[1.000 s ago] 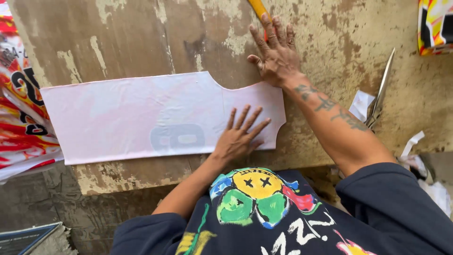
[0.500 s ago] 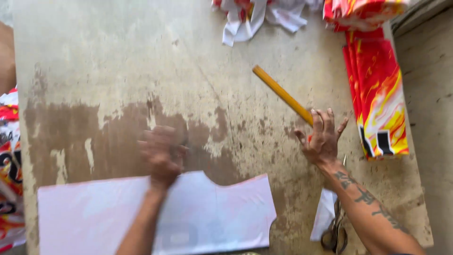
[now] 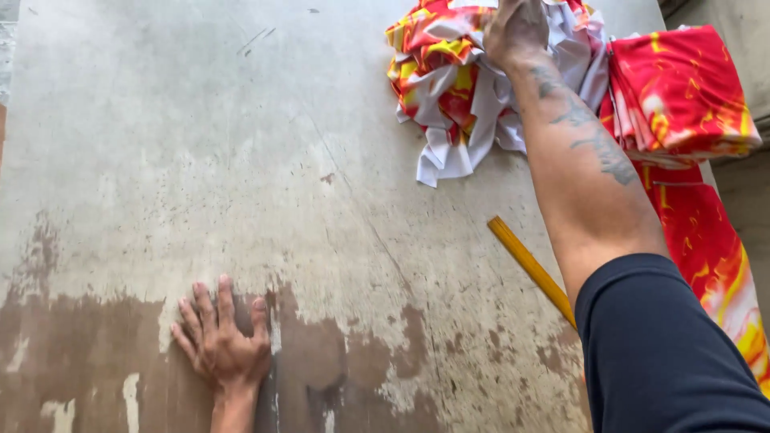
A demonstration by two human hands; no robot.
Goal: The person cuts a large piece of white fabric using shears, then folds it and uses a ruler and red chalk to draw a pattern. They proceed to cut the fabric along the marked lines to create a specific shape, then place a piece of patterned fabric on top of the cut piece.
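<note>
A crumpled heap of red, yellow and white printed fabric (image 3: pixel 473 88) lies at the far edge of a worn, paint-bare bench (image 3: pixel 241 160). The right hand (image 3: pixel 517 32) reaches up to it at full arm's length and rests on top of the heap; its grip seems to be closing on the cloth, but the fingers are cut off by the frame edge, so it cannot be told for sure. Just to the right sits a neater folded stack of the same fabric (image 3: pixel 682 88), with more of it trailing down the bench's right edge. A yellow ruler (image 3: pixel 529 269) lies diagonally on the bench, partly hidden under the right forearm. The left hand (image 3: pixel 223 345) presses flat on the bare bench near the viewer, fingers spread, holding nothing. The step in hand looks like taking a piece from the heap; drawing one out cleanly would need a firm pinch.
</note>
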